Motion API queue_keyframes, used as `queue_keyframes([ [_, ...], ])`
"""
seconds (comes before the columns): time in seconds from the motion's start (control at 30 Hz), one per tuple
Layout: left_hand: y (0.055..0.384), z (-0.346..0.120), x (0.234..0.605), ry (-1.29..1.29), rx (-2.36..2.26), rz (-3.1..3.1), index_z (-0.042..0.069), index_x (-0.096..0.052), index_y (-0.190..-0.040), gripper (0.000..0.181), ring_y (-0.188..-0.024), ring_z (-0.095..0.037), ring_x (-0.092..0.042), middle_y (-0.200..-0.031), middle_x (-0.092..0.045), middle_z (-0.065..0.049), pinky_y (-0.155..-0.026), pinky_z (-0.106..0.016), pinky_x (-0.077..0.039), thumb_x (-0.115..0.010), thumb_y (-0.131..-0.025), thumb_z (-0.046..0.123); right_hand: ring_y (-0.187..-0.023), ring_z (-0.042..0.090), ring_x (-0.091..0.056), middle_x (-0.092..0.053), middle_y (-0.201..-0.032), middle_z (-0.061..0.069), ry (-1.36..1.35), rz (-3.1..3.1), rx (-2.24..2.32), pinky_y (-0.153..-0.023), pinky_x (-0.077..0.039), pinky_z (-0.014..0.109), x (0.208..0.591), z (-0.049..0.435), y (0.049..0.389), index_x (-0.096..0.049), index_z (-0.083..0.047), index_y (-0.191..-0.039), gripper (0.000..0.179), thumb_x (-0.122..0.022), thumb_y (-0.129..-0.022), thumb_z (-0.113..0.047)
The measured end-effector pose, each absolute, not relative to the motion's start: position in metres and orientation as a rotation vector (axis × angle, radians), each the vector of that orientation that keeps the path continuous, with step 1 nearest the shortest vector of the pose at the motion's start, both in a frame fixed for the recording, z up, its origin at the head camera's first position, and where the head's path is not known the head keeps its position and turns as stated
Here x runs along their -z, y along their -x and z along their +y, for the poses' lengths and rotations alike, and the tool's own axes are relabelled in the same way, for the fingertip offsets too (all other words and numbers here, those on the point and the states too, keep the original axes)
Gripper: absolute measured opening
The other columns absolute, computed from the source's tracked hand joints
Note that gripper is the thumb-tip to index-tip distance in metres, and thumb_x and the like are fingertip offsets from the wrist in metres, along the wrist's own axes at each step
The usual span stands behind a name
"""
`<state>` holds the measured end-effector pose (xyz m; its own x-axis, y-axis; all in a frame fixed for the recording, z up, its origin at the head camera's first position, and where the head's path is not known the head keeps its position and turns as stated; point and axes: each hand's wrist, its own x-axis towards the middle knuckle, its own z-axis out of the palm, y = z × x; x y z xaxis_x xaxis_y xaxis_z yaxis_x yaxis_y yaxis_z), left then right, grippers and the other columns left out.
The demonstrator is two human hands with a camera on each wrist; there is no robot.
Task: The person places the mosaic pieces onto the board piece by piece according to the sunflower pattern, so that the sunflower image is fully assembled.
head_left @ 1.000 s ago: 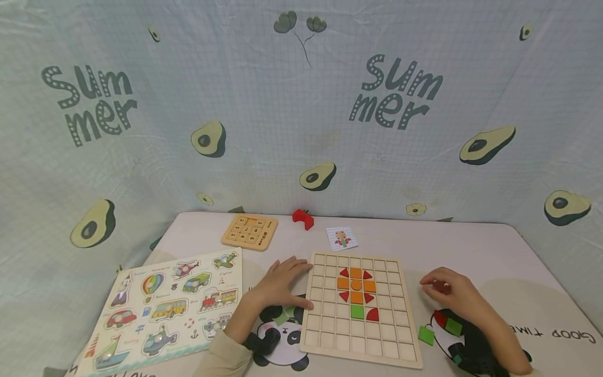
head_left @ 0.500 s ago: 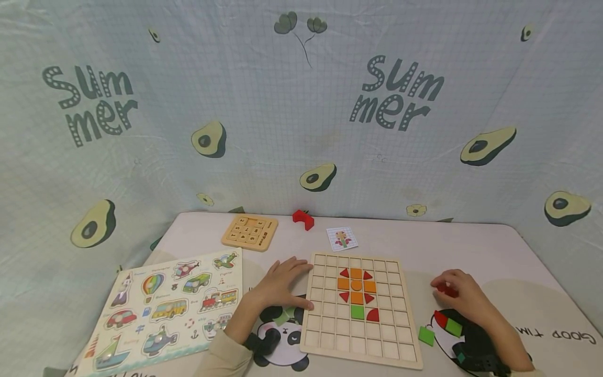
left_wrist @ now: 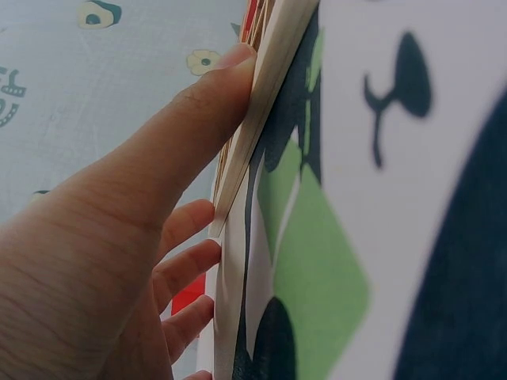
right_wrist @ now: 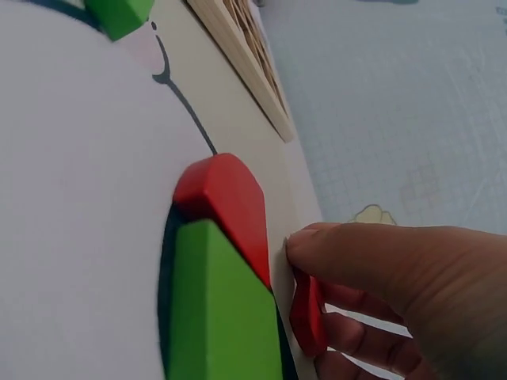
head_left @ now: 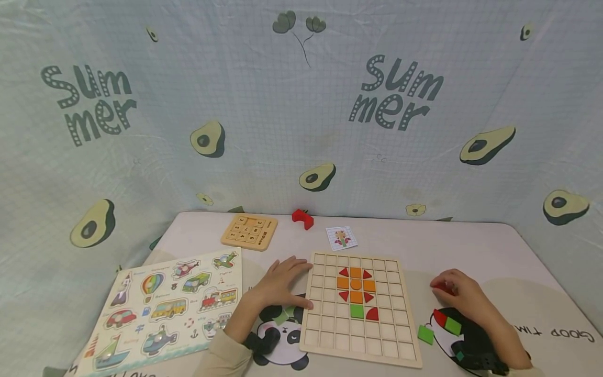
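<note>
My left hand (head_left: pixel 281 283) lies spread at the left edge of a square wooden grid board (head_left: pixel 325 335); thumb and fingertips touch its side, seen close up in the left wrist view. On the board, orange tiles (head_left: pixel 369 286) form a cross round an orange disc (head_left: pixel 356 284), with small red triangles at its corners. Below them sit a green square (head_left: pixel 357 311) and a red quarter-circle tile (head_left: pixel 372 314). Right of the board, my right hand (head_left: pixel 458 290) pinches a red block (right_wrist: pixel 307 317) between thumb and fingers. Its full shape is partly hidden by the fingers.
Near the right hand lie a green block (head_left: pixel 426 334), another green block (head_left: pixel 453 325) and a red rounded block (right_wrist: pixel 226 202). A pattern card (head_left: pixel 342 238), red blocks (head_left: pixel 303 219) and a number puzzle (head_left: pixel 249 232) stand behind. A vehicle puzzle board (head_left: pixel 183 288) lies left.
My right hand has moved right, away from the board, and the red block in it shows less in the head view. The left hand and the tiles on the board stay put.
</note>
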<state>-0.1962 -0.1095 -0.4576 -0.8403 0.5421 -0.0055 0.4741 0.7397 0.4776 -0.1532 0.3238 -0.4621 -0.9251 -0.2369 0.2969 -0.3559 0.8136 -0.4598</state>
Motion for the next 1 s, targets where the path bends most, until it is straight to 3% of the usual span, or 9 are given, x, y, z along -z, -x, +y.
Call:
queue_keyframes([
  [0.33,0.196,-0.109,0.457,-0.812,-0.702,2.795,0.018,-0.048,-0.143,0.088,-0.144,-0.034,-0.027,-0.149,-0.043,-0.004,-0.118,-0.061,-0.014,-0.081,-0.070,0.055,-0.069,-0.002,-0.050,-0.062,-0.087,-0.001,-0.514,-2.759,-0.805,-0.057,-0.050,0.022,0.464,0.321,0.153,-0.070,-0.006,-0.094,0.020,-0.080,-0.076,-0.003],
  [0.67,0.195,-0.109,0.456,-0.810,-0.713,2.790,0.018,-0.048,-0.143,0.088,-0.145,-0.034,-0.027,-0.148,-0.043,-0.004,-0.118,-0.061,-0.014,-0.081,-0.070,0.054,-0.067,-0.002,-0.042,-0.059,-0.084,-0.005,-0.607,-2.753,-0.910,-0.053,-0.043,0.022,0.465,0.315,0.152,-0.070,-0.005,-0.096,0.019,-0.078,-0.078,-0.004],
  [1.0,0.195,-0.109,0.457,-0.814,-0.713,2.789,0.018,-0.048,-0.143,0.088,-0.145,-0.034,-0.027,-0.148,-0.043,-0.005,-0.118,-0.061,-0.014,-0.081,-0.070,0.053,-0.070,-0.004,-0.048,-0.063,-0.088,-0.001,-0.794,-2.726,-0.961,-0.056,-0.048,0.022,0.461,0.307,0.154,-0.069,-0.005,-0.100,0.022,-0.078,-0.080,-0.007],
])
